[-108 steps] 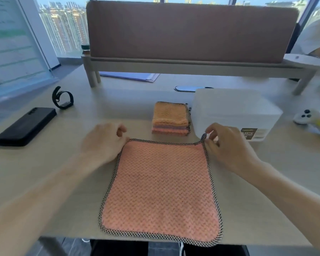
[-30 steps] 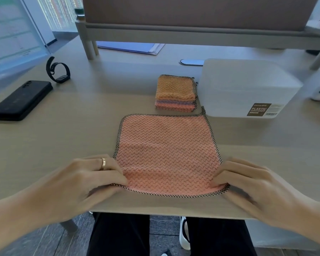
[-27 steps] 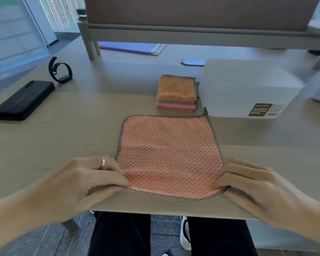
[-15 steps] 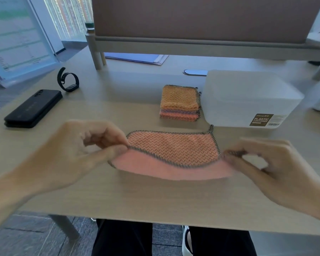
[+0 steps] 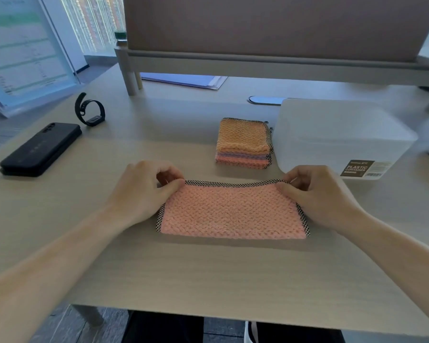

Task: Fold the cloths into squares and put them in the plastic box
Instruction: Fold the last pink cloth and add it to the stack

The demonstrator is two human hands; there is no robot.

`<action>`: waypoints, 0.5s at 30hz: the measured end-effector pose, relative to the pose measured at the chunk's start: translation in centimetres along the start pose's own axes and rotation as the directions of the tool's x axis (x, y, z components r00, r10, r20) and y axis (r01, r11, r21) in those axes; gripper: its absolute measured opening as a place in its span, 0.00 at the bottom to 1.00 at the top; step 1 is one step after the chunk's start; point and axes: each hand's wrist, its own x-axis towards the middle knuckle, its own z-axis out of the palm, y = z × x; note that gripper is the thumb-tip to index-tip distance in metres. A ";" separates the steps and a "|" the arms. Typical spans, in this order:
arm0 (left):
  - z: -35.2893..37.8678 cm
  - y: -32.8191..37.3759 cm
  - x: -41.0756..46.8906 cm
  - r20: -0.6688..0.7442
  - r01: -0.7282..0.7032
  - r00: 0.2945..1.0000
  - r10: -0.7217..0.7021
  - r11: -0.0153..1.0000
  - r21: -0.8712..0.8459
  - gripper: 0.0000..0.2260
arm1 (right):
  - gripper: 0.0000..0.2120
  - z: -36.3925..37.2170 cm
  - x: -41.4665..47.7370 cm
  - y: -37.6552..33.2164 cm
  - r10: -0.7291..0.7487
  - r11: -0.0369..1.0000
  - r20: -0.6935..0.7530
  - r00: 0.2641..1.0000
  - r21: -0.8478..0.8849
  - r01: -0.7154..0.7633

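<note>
Now mid-fold: left hand point(image 5: 144, 194) fingers pinching pink cloth point(image 5: 232, 211), halved at frame centre on desk point(image 5: 208, 268); right hand point(image 5: 320, 196) likewise. Next, probably: second fold to square, then plastic box point(image 5: 342, 134), upper right.

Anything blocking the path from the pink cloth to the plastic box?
Nothing visible on the desk between them. The pink cloth, pinched at its far corners by the left hand and right hand, lies just short of the plastic box. The folded stack sits left of the box.

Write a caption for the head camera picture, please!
Both hands, left and right, pinch the far corners of a half-folded pink cloth beside the plastic box.
</note>
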 end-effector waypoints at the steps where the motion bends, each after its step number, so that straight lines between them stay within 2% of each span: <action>1: 0.0 0.0 0.1 -0.007 0.001 1.000 -0.001 1.000 -0.006 0.01 | 0.05 -0.1 0.0 0.0 -0.007 1.000 -0.006 1.000 -0.011 0.007; 15: 0.5 -0.4 1.1 -0.039 -0.050 0.998 0.051 0.998 0.040 0.01 | 0.06 0.0 -0.1 0.0 -0.020 0.997 -0.048 0.999 -0.073 0.016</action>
